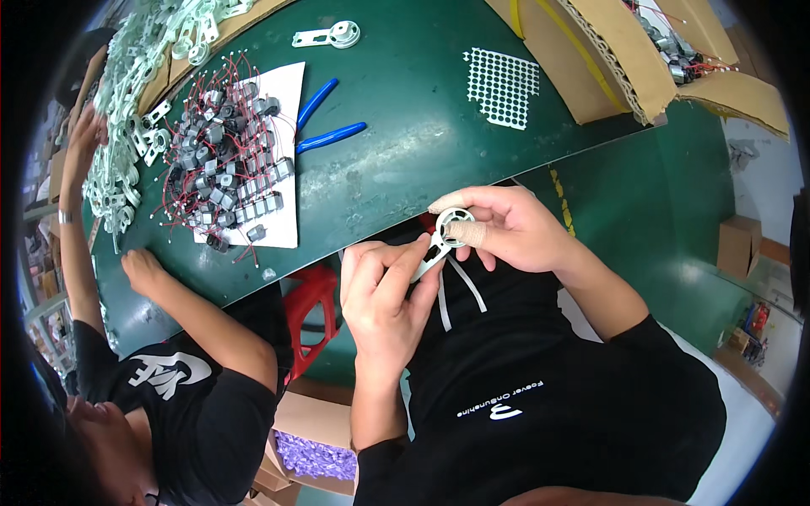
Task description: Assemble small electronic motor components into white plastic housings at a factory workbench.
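Item in hand: one pale green part [442, 244], ring-shaped at one end with a slotted arm, held in front of the person's body at the near edge of the green counter [405, 110]. It is tilted, ring end up and to the right.

Left hand [384, 295]: grip closed, thumb and fingers clamped on the slotted arm.
Right hand [523, 228]: grip closed on the ring, thumb across its face and index finger at its upper edge; both of these digits carry beige tape.

On the counter: grey motors [224, 160] with red leads, heaped and partly in rows on a white sheet [289, 223]; blue-handled pliers [333, 137], the head hidden, beside that sheet; a single pale green piece [325, 36] lying apart, toward the far side; a perforated white sheet [502, 88] near a cardboard box [574, 67].

At left, a co-worker's one hand [89, 131] is at a large heap of pale green pieces [118, 156]; the co-worker's other hand [143, 271] is at the counter.
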Tool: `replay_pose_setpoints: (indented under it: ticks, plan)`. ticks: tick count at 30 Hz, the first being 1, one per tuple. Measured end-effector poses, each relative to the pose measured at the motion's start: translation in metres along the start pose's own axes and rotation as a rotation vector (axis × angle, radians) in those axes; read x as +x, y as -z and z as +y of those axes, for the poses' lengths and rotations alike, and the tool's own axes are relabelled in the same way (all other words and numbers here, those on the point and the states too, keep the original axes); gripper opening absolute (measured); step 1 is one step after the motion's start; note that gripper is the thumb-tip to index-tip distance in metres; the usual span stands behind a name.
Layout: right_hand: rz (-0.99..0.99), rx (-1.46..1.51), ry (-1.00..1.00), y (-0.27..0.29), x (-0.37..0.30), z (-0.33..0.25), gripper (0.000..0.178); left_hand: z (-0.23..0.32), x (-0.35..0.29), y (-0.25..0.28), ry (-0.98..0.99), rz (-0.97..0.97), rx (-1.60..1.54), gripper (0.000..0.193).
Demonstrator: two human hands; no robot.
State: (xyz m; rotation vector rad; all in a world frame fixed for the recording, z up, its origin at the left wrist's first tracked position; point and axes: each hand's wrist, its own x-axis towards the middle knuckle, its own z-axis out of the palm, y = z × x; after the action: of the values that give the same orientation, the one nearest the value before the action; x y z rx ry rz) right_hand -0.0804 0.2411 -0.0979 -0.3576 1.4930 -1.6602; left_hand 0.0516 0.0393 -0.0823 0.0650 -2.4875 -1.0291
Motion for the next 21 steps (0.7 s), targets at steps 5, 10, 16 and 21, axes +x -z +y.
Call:
replay_pose_setpoints:
  ticks: [5, 10, 16, 21]
  plan:
    - [0.005, -0.131, 0.017, 0.004, -0.003, 0.001, 0.033, -0.001, -0.001, 0.004, -0.001, -0.034, 0.022, 0.047]
    - [0.023, -0.318, 0.069, 0.001, -0.005, -0.005, 0.029, 0.001, -0.002, 0.002, -0.001, -0.035, 0.025, 0.047]
    - [0.059, -0.369, 0.163, -0.003, -0.007, 0.003, 0.026, 0.002, 0.002, 0.009, -0.027, -0.064, 0.023, 0.047]
    - [0.155, -0.205, 0.07, -0.005, -0.007, 0.001, 0.047, 0.003, 0.018, 0.02, 0.054, -0.142, 0.075, 0.045]
